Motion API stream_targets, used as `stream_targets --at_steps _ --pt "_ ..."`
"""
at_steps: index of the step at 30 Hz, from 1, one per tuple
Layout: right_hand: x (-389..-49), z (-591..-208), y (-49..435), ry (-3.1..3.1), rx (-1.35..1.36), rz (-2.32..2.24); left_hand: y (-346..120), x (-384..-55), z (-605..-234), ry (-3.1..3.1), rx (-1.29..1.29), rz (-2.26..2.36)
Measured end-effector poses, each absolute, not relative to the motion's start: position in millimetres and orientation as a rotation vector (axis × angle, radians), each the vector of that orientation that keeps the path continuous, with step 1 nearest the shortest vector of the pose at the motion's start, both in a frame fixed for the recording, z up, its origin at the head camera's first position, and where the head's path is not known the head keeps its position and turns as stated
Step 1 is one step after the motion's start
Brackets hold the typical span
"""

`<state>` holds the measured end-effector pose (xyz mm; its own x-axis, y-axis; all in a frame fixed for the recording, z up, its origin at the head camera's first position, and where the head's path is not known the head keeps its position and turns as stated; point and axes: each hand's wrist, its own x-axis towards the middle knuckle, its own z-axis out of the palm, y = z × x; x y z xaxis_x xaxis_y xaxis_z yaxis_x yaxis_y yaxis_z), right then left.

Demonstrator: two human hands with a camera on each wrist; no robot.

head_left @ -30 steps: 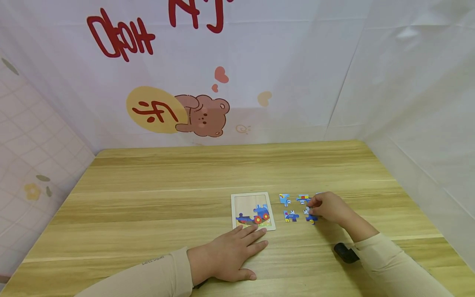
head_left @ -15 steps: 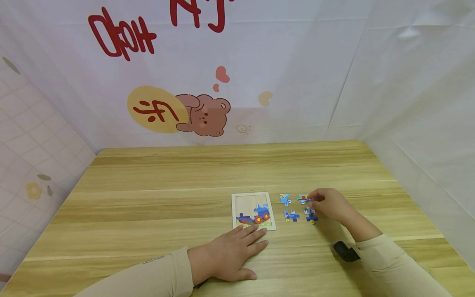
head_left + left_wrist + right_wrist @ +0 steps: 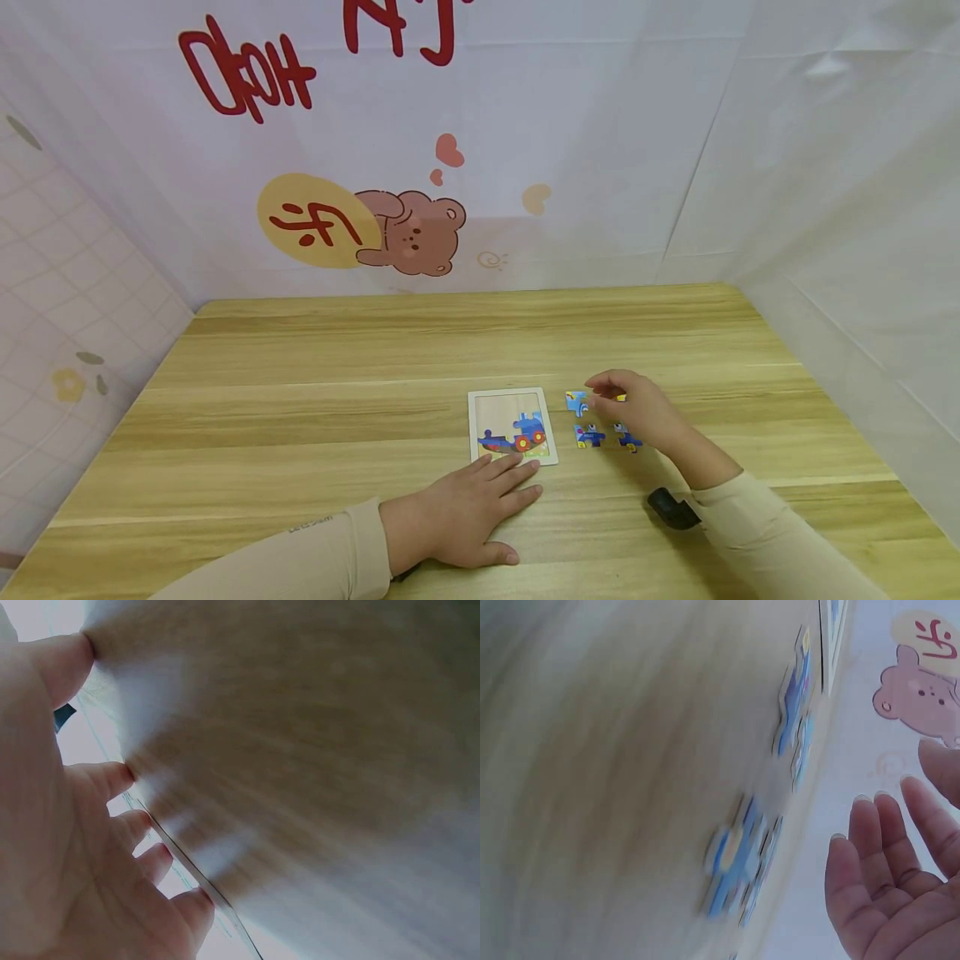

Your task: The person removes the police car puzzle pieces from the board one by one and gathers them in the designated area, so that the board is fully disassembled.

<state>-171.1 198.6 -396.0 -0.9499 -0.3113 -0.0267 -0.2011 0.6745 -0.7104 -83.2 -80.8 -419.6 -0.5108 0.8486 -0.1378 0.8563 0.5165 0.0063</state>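
Observation:
My left hand [image 3: 468, 512] lies spread on the table, its fingertips touching the near edge of the jigsaw tray [image 3: 472, 421]. Fitted pieces [image 3: 528, 429] in the tray form part of a blue vehicle with red wheels. Over the loose puzzle pieces hovers my right hand [image 3: 643, 412], fingers relaxed and slightly bent, nothing seen in it in the right wrist view. A light-blue piece [image 3: 576, 403] lies just left of its fingertips. Nearer are a blue piece [image 3: 589, 436] and another blue piece [image 3: 627, 437]. The hand mostly hides the pieces at the back right.
The wooden table [image 3: 315, 358] extends around the tray and pieces. A white cloth wall [image 3: 600, 125] with printed red characters and a bear stands behind it, with further cloth at both sides. A black object [image 3: 673, 509] sits by the right wrist.
My right hand has moved left and slightly away from me, from the right-hand pieces to beside the light-blue piece. The left hand and the tray stay put.

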Motion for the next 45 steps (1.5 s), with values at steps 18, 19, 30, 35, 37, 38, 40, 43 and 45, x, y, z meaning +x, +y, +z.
stream_targets --at_steps 18,19,30,35,37,38,40,43,45 --pt "-170 -404 162 2.643 -0.482 -1.198 -80 -83 -419 2.616 1.487 -0.107" --pt "-170 -403 160 2.637 -0.49 -1.197 -80 -83 -419 2.614 1.486 -0.105" --pt "-168 -401 142 2.572 -0.505 -1.16 -80 -83 -418 2.626 1.493 -0.111" --pt "-170 -405 135 2.591 -0.532 -1.074 -80 -82 -418 2.629 1.497 -0.117" --pt "-171 -407 133 2.596 -0.543 -1.033 -80 -82 -418 2.633 1.501 -0.123" --pt "-172 -407 133 2.598 -0.547 -1.011 -80 -82 -418 2.636 1.503 -0.126" --pt "-172 -407 131 2.596 -0.54 -0.982 -80 -82 -418 2.64 1.506 -0.132" --pt "-173 -406 128 2.589 -0.53 -0.953 -80 -82 -418 2.642 1.511 -0.138" --pt "-173 -405 125 2.588 -0.515 -0.931 -80 -82 -419 2.642 1.513 -0.138"
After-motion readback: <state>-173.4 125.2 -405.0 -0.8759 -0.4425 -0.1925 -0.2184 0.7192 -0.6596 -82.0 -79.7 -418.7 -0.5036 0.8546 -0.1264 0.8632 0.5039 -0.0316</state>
